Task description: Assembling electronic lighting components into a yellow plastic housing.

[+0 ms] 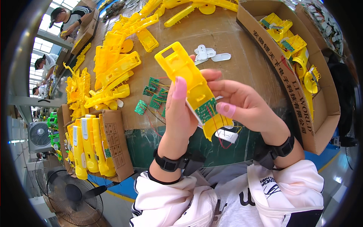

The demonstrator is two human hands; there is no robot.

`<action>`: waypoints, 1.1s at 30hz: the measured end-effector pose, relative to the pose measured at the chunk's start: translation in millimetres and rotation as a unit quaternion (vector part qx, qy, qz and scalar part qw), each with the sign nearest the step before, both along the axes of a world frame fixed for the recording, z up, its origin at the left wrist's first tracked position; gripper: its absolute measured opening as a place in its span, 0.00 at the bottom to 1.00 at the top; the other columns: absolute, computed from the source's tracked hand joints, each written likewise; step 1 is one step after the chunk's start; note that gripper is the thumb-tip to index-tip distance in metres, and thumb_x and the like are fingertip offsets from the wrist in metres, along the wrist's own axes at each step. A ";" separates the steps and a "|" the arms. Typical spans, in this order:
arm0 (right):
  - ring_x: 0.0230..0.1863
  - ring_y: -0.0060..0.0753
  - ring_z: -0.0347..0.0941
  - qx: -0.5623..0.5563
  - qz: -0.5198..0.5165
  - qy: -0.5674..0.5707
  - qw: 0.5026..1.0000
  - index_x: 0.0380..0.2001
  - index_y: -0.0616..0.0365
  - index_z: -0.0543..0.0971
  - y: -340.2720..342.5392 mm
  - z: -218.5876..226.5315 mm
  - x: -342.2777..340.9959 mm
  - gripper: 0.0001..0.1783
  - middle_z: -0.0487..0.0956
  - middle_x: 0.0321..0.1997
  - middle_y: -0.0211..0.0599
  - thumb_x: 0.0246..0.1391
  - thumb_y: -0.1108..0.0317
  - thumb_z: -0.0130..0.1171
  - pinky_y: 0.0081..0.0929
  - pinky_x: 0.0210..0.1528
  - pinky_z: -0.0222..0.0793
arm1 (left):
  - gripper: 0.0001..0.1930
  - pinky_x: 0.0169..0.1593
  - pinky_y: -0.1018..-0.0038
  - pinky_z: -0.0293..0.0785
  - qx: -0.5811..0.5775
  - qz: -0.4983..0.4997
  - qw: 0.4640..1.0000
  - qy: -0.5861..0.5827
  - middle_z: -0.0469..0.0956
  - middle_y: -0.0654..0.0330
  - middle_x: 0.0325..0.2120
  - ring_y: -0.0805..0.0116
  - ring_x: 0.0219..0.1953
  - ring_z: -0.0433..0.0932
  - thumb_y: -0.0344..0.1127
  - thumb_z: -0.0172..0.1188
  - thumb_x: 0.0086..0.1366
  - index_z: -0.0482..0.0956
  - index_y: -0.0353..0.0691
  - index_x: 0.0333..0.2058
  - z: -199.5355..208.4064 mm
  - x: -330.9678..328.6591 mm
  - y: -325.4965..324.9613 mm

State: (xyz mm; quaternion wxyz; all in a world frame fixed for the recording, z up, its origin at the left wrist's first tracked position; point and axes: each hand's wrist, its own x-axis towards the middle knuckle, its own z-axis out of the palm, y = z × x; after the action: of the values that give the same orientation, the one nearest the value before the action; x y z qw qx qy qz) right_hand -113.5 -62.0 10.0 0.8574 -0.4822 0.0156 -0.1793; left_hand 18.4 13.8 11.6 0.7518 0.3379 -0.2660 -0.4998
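While left hand (177,117) grips yellow casing (184,70), right hand (246,103) grasps its lower end beside green circuit board (206,111).

Bright indoor light: white panels (44,44) glare left of the desk (223,38); floor (328,189) rightward shines; surrounding edges curve into black.

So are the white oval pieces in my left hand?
No, your left hand holds a yellow casing; the oval pieces lie on the table.
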 end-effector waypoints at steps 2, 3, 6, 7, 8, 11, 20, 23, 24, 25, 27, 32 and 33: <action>0.47 0.24 0.68 0.004 0.004 0.006 1.000 0.51 0.68 0.59 5.5 0.0 0.8 0.21 0.69 0.47 0.38 0.56 0.72 0.47 0.23 0.49 0.64 | 0.32 0.53 0.67 0.63 -0.088 -0.003 0.995 0.041 0.69 0.58 0.36 0.66 0.43 0.70 0.56 0.48 0.59 0.55 0.40 0.54 -0.9 9.5 -0.4; 0.45 0.23 0.68 -0.024 0.045 0.032 0.998 0.51 0.68 0.59 5.4 -0.3 -1.2 0.22 0.70 0.45 0.37 0.55 0.71 0.48 0.21 0.48 0.64 | 0.27 0.49 0.67 0.66 -0.138 0.019 0.987 0.081 0.68 0.61 0.33 0.69 0.38 0.71 0.54 0.46 0.61 0.57 0.43 0.52 -0.1 15.1 -0.5; 0.41 0.19 0.68 -0.137 0.123 0.113 0.976 0.49 0.68 0.63 -5.3 4.0 -11.6 0.21 0.72 0.41 0.35 0.54 0.68 0.52 0.17 0.45 0.64 | 0.20 0.45 0.68 0.68 -0.208 0.121 0.960 0.143 0.67 0.62 0.33 0.70 0.35 0.70 0.51 0.44 0.64 0.59 0.46 0.49 -4.4 44.1 8.1; 0.40 0.20 0.69 -0.140 0.136 0.137 0.971 0.47 0.68 0.65 -7.8 5.8 -11.2 0.20 0.73 0.40 0.35 0.53 0.70 0.53 0.17 0.43 0.65 | 0.20 0.45 0.68 0.68 -0.208 0.124 0.960 0.142 0.67 0.62 0.33 0.70 0.35 0.70 0.51 0.44 0.64 0.59 0.46 0.49 -3.3 49.6 11.2; 0.38 0.21 0.71 -0.143 0.149 0.161 0.965 0.46 0.67 0.67 -8.4 6.5 -10.0 0.19 0.75 0.38 0.36 0.52 0.71 0.54 0.17 0.42 0.65 | 0.19 0.44 0.69 0.68 -0.188 0.202 0.954 0.120 0.67 0.63 0.33 0.71 0.34 0.69 0.50 0.43 0.64 0.60 0.46 0.47 -2.3 54.1 14.0; 0.36 0.19 0.72 -0.091 0.050 0.100 0.990 0.43 0.66 0.70 -11.0 8.2 -12.8 0.15 0.75 0.35 0.35 0.53 0.69 0.52 0.15 0.36 0.67 | 0.17 0.43 0.71 0.68 -0.154 0.308 0.934 0.090 0.67 0.63 0.33 0.72 0.33 0.69 0.50 0.44 0.64 0.61 0.47 0.45 0.9 55.2 17.0; 0.37 0.24 0.72 -0.077 -0.126 -0.089 0.985 0.47 0.63 0.67 -18.6 11.3 -17.7 0.22 0.73 0.38 0.36 0.50 0.65 0.56 0.19 0.41 0.67 | 0.16 0.44 0.64 0.68 -0.040 0.252 0.965 0.055 0.67 0.61 0.32 0.69 0.33 0.69 0.48 0.47 0.62 0.61 0.45 0.43 -4.8 41.1 4.0; 0.40 0.26 0.71 -0.094 -0.146 -0.093 0.980 0.48 0.63 0.67 -19.6 12.3 -19.1 0.25 0.72 0.39 0.37 0.48 0.63 0.58 0.22 0.44 0.66 | 0.20 0.47 0.58 0.65 0.028 0.128 0.984 0.120 0.69 0.56 0.34 0.61 0.37 0.70 0.48 0.44 0.58 0.64 0.38 0.42 0.7 28.0 3.9; 0.41 0.27 0.70 -0.106 -0.148 -0.104 0.978 0.48 0.63 0.67 -21.6 9.4 -19.1 0.25 0.72 0.39 0.37 0.49 0.62 0.58 0.23 0.45 0.65 | 0.20 0.47 0.58 0.65 0.028 0.128 0.984 0.120 0.69 0.56 0.34 0.61 0.37 0.70 0.48 0.44 0.58 0.64 0.38 0.42 0.1 26.1 4.9; 0.41 0.27 0.70 -0.106 -0.148 -0.104 0.978 0.48 0.63 0.67 -24.4 6.7 -20.5 0.25 0.72 0.39 0.37 0.49 0.62 0.58 0.23 0.45 0.65 | 0.20 0.48 0.57 0.65 0.027 0.067 0.988 0.136 0.69 0.55 0.35 0.60 0.38 0.70 0.47 0.45 0.56 0.64 0.38 0.42 -1.1 24.6 5.6; 0.39 0.27 0.70 -0.106 -0.224 -0.073 0.966 0.47 0.63 0.67 -29.0 5.0 -22.8 0.23 0.72 0.38 0.37 0.50 0.62 0.56 0.24 0.45 0.65 | 0.23 0.46 0.56 0.67 0.033 -0.020 0.986 0.163 0.69 0.54 0.39 0.60 0.40 0.70 0.43 0.44 0.51 0.63 0.38 0.46 -4.7 20.9 5.8; 0.39 0.27 0.70 -0.040 -0.278 -0.101 0.955 0.47 0.63 0.66 -24.9 13.2 -16.6 0.21 0.72 0.38 0.37 0.52 0.66 0.54 0.23 0.44 0.65 | 0.29 0.40 0.62 0.73 0.052 -0.103 0.992 0.048 0.67 0.52 0.43 0.59 0.41 0.71 0.39 0.46 0.48 0.60 0.35 0.50 -3.6 10.8 2.3; 0.40 0.26 0.70 -0.030 -0.206 -0.097 0.973 0.47 0.63 0.66 -26.0 13.8 -18.6 0.20 0.72 0.38 0.38 0.52 0.66 0.54 0.22 0.44 0.65 | 0.30 0.39 0.64 0.73 0.062 -0.109 0.992 0.027 0.67 0.51 0.44 0.58 0.41 0.72 0.39 0.46 0.47 0.59 0.35 0.51 -0.8 7.5 2.3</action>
State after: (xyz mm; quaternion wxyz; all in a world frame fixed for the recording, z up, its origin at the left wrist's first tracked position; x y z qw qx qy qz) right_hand -132.1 -88.0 23.9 0.7845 -0.4741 0.0261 -0.3988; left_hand 25.9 16.1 10.7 0.6774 0.3398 -0.2494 -0.6029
